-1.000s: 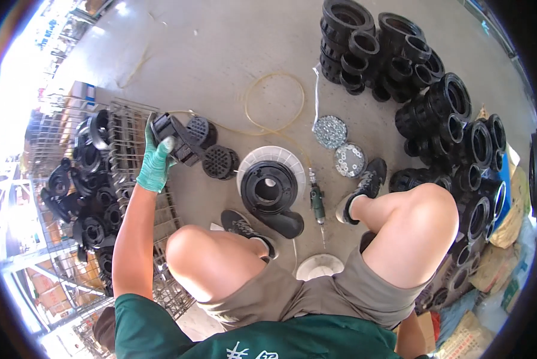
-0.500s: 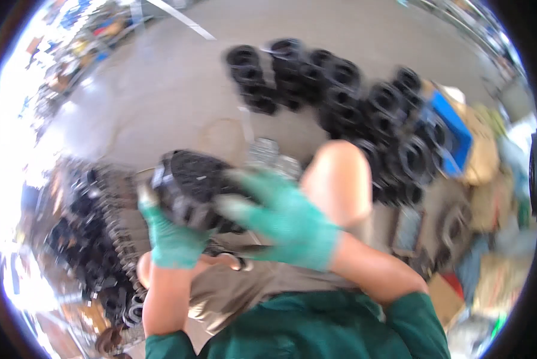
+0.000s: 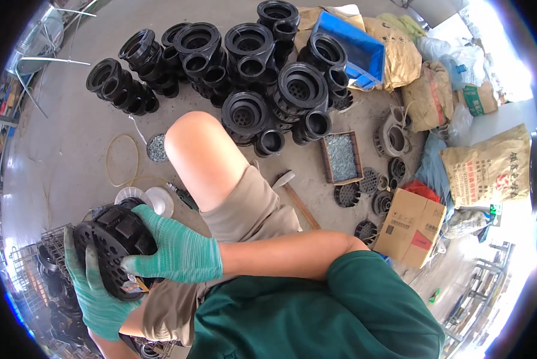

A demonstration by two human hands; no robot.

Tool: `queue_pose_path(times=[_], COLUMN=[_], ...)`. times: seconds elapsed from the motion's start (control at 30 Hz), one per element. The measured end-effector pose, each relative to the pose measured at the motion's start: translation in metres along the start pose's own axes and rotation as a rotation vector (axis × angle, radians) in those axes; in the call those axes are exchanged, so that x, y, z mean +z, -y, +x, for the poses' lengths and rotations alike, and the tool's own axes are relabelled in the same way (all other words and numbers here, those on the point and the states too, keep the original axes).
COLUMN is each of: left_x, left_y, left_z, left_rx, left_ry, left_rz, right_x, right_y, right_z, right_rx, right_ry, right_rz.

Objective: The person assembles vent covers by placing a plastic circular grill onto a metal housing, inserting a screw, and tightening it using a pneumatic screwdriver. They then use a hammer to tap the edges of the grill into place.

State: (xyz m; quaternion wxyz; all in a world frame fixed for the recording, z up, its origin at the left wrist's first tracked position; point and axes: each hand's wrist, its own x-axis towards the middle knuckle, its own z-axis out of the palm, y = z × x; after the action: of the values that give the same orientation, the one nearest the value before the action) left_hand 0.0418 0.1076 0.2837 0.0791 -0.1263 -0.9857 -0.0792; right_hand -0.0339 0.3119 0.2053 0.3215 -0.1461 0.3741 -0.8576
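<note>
A round black plastic fitting [image 3: 116, 239] with a perforated face is held between my two gloved hands, low at the left above my lap. My left hand [image 3: 98, 299], in a green knit glove, supports it from the near left side, with fingers spread over the perforated face. My right hand [image 3: 179, 248], in the same kind of glove, grips its right side, the thumb pressed near the holes. A small shiny or brownish piece [image 3: 138, 283] shows at the fitting's lower edge; I cannot make out what it is.
Stacked black pipe fittings [image 3: 247, 42] stand ahead, by a blue bin [image 3: 373, 60]. A tray of small metal pieces [image 3: 342, 157], a hammer [image 3: 301, 206] and a cardboard box [image 3: 409, 230] lie to the right. Sacks [image 3: 487, 173] line the far right; black parts [image 3: 56, 287] lie left.
My view has swung to the right. The fitting is now turned with its perforated face showing, and my right hand, blurred beside it before, now grips it steadily.
</note>
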Motion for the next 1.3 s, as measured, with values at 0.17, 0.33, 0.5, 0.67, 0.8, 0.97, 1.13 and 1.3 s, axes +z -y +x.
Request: queue_pose_path(times=[0.17, 0.33, 0.5, 0.67, 0.8, 0.97, 1.13, 1.3], left_x=[-0.025, 0.006, 0.012, 0.032, 0.041, 0.055, 0.053, 0.056], left_y=[-0.009, -0.007, 0.007, 0.026, 0.039, 0.044, 0.055, 0.077], left_z=[0.015, 0.028, 0.010, -0.017, -0.029, -0.068, -0.077, -0.088], left_rx=[0.110, 0.152, -0.048, -0.260, -0.257, -0.670, -0.686, -0.800], left_ry=[0.154, 0.048, -0.103, -0.115, -0.136, -0.106, -0.062, -0.129], left_rz=[-0.152, -0.324, -0.369, -0.321, -0.320, -0.666, -0.243, -0.268], right_x=[-0.006, -0.023, -0.053, -0.223, -0.384, -0.424, -0.476, -0.537], right_y=[0.021, 0.011, 0.081, 0.046, -0.128, -0.271, -0.266, -0.278], right_z=[0.006, 0.006, 0.000, -0.062, -0.182, -0.227, -0.265, -0.305], right_rx=[0.143, 0.128, -0.067, -0.033, 0.667, 0.972, 1.059, 1.224], right_ry=[0.167, 0.100, -0.173, -0.674, -0.756, -0.770, -0.966, -0.753], right_rz=[-0.343, -0.232, -0.461, -0.702, -1.106, -1.557, -1.499, -1.493])
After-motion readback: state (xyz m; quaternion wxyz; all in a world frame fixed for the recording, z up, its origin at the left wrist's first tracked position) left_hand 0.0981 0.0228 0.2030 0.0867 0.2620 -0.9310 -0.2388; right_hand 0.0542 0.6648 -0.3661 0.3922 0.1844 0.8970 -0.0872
